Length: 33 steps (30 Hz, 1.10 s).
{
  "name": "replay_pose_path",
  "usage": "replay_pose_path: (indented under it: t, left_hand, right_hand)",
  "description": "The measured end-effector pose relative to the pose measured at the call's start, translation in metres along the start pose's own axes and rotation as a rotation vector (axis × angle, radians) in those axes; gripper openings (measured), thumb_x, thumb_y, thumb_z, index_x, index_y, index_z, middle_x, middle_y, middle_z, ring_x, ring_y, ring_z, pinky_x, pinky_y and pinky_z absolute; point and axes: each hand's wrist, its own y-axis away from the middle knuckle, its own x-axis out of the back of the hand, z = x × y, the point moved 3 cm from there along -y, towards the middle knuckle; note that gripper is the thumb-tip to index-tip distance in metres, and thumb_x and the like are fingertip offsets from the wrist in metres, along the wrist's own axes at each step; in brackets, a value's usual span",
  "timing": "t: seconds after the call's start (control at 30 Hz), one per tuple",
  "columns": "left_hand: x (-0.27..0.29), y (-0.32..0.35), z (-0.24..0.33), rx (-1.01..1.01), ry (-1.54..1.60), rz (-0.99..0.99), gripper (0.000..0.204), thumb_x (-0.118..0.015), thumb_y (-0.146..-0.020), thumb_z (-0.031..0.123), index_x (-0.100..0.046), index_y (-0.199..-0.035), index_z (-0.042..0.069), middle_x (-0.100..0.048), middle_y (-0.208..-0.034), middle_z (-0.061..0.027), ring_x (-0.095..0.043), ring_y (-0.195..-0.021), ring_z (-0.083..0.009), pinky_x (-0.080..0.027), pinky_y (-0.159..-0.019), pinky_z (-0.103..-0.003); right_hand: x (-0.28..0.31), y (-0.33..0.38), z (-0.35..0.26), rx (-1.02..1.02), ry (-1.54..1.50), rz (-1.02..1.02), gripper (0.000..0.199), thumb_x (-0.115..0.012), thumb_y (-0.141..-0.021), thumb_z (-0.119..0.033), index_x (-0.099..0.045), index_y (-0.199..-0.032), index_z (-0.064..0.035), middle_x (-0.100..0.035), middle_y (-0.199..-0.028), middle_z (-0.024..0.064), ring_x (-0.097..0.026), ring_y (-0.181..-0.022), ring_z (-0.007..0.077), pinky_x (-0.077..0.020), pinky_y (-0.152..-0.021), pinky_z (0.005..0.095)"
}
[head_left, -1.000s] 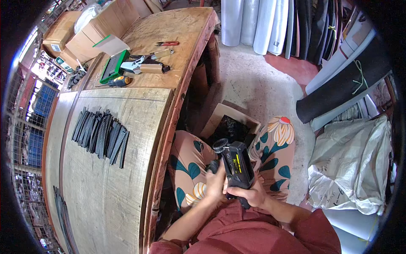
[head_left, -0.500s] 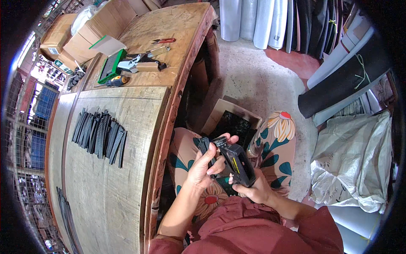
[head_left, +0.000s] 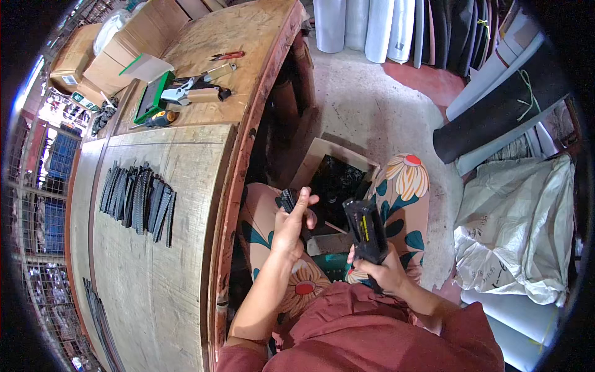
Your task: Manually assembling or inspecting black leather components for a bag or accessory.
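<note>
Gripping black boxy plastic tool (head_left: 365, 228), right hand (head_left: 385, 270) sat beyond wooden desk's (head_left: 162, 291) right edge; left hand (head_left: 289, 230) clutched black ribbed bundle (head_left: 286, 200) (likely gathered for control).

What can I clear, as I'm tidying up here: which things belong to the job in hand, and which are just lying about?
In the job, it seems:
- black pieces, in the left hand
- black device, in the right hand
- probably the dark strips on the bench

Apparently just lying about:
- red-handled pliers
- green case
- white sack
</note>
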Motion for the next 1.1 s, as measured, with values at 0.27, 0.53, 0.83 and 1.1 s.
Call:
replay_pose_path:
  t: [0.27, 0.53, 0.83, 1.1]
  left_hand:
    - [-0.004, 0.031, -0.025, 0.329, 0.353, -0.425, 0.037, -0.053, -0.093, 0.013, -0.046, -0.125, -0.002, -0.062, -0.096, -0.0098, -0.064, -0.084, -0.0182, -0.056, -0.079, -0.038]
    - [-0.01, 0.059, -0.012, 0.045, -0.046, -0.446, 0.033, -0.059, -0.09, 0.016, -0.053, -0.117, -0.002, -0.067, -0.092, -0.0147, -0.06, -0.069, -0.0125, -0.049, -0.064, -0.024]
    - [-0.016, 0.069, -0.015, -0.092, -0.217, -0.509, 0.032, -0.06, -0.089, 0.011, -0.05, -0.116, -0.003, -0.067, -0.093, -0.0117, -0.059, -0.066, -0.0095, -0.05, -0.062, -0.024]
    - [0.006, 0.064, -0.024, -0.068, -0.022, -0.188, 0.022, -0.056, -0.092, 0.015, -0.055, -0.107, -0.002, -0.066, -0.089, -0.0122, -0.064, -0.075, -0.0167, -0.053, -0.07, -0.029]
  right_hand:
    - [0.013, -0.019, -0.011, 0.19, 0.049, 0.107, 0.012, -0.062, -0.081, -0.001, -0.061, -0.093, 0.002, -0.065, -0.086, 0.0055, -0.061, -0.079, 0.011, -0.0485, -0.071, 0.026]
    - [0.003, -0.041, -0.034, 0.247, 0.062, 0.095, 0.014, -0.066, -0.079, -0.002, -0.062, -0.092, 0.0007, -0.065, -0.085, 0.004, -0.06, -0.08, 0.011, -0.0481, -0.073, 0.0276]
    - [-0.006, -0.044, -0.029, 0.239, 0.081, 0.116, 0.019, -0.067, -0.076, -0.003, -0.06, -0.094, -0.0004, -0.064, -0.085, 0.0041, -0.06, -0.078, 0.0099, -0.0489, -0.07, 0.0263]
    - [0.002, -0.045, -0.033, 0.237, 0.006, 0.189, 0.016, -0.067, -0.074, -0.002, -0.061, -0.089, -0.0017, -0.062, -0.081, 0.0017, -0.059, -0.074, 0.0102, -0.0481, -0.069, 0.027]
